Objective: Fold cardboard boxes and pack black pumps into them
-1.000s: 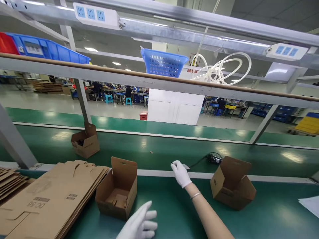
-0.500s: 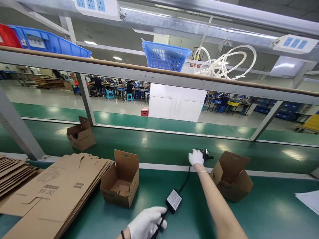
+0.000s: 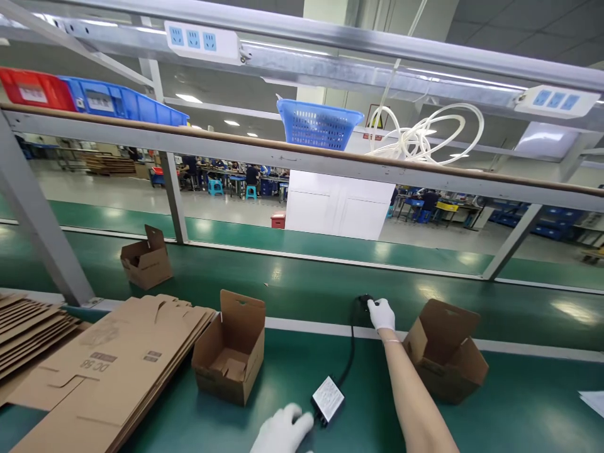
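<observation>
A black power adapter (image 3: pixel 328 400) with a white label lies on the green work surface. Its cable (image 3: pixel 352 352) runs up to a small dark bundle (image 3: pixel 364 301) on the green strip beyond the white edge. My right hand (image 3: pixel 381 314), in a white glove, has its fingers closed on that bundle; whether it is a plug or coiled cord is unclear. Beside the adapter's lower end is my gloved left hand (image 3: pixel 283 431), slightly blurred, thumb and fingers apart, with nothing visible in them. An open cardboard box (image 3: pixel 231 365) stands left of the adapter, another box (image 3: pixel 446 358) right of my right forearm.
Flattened cartons (image 3: pixel 117 365) lie stacked at the left. A third open box (image 3: pixel 147 261) sits farther back. Metal posts (image 3: pixel 173 198) carry a shelf with a blue basket (image 3: pixel 321 123) and coiled white tubing (image 3: pixel 419 135). Papers (image 3: pixel 592 401) lie at the right edge.
My left hand has let go of the cable by the adapter. My right hand has shifted slightly right and down, and the dark bundle now shows on its left side. The view has tilted up slightly.
</observation>
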Demonstrator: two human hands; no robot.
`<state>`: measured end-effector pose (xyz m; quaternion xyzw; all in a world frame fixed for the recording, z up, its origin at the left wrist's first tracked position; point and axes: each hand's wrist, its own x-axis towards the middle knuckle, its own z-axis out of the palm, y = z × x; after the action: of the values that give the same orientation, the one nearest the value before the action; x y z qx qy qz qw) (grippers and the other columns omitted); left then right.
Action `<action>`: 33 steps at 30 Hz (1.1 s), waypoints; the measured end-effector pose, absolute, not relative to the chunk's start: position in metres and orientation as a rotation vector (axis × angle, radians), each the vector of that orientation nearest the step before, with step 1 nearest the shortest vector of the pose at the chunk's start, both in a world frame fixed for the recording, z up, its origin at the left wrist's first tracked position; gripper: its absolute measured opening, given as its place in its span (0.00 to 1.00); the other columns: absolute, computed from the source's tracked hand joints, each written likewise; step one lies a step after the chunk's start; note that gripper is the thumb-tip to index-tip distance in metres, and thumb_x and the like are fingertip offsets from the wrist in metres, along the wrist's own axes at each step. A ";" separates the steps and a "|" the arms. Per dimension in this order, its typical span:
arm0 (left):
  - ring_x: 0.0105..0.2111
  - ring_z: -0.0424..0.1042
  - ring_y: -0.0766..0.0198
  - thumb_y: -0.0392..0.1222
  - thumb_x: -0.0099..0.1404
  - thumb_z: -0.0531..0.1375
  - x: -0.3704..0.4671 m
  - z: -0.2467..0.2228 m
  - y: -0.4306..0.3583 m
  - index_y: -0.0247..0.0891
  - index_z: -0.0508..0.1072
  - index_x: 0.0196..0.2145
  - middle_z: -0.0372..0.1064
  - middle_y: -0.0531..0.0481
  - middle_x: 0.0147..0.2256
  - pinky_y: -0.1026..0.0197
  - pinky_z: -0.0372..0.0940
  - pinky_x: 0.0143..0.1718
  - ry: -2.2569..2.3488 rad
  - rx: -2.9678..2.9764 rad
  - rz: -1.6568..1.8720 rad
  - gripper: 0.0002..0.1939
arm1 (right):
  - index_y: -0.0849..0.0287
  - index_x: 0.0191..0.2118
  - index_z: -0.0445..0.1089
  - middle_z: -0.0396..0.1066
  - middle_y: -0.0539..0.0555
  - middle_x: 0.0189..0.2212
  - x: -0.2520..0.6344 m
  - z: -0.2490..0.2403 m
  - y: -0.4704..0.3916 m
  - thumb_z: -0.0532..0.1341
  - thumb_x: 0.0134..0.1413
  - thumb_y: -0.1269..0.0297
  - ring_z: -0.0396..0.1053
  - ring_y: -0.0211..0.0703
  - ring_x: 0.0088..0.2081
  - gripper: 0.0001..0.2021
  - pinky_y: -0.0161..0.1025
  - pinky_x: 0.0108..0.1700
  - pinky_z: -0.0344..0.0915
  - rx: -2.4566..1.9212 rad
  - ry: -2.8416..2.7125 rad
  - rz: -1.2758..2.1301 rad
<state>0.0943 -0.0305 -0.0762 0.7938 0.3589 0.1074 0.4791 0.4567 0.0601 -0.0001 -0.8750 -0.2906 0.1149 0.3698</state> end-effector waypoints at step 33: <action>0.30 0.69 0.64 0.37 0.36 0.74 0.038 0.028 -0.030 0.37 0.74 0.33 0.72 0.54 0.30 0.63 0.66 0.32 0.425 1.503 0.226 0.24 | 0.57 0.28 0.67 0.69 0.45 0.24 0.232 0.103 -0.044 0.74 0.39 0.57 0.64 0.36 0.26 0.16 0.32 0.27 0.58 -1.188 -2.483 0.704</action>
<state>0.0382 -0.0301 0.0275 0.6761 0.1909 0.1016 0.7044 0.2319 -0.0438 0.1030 -0.4135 -0.8641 0.2451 0.1494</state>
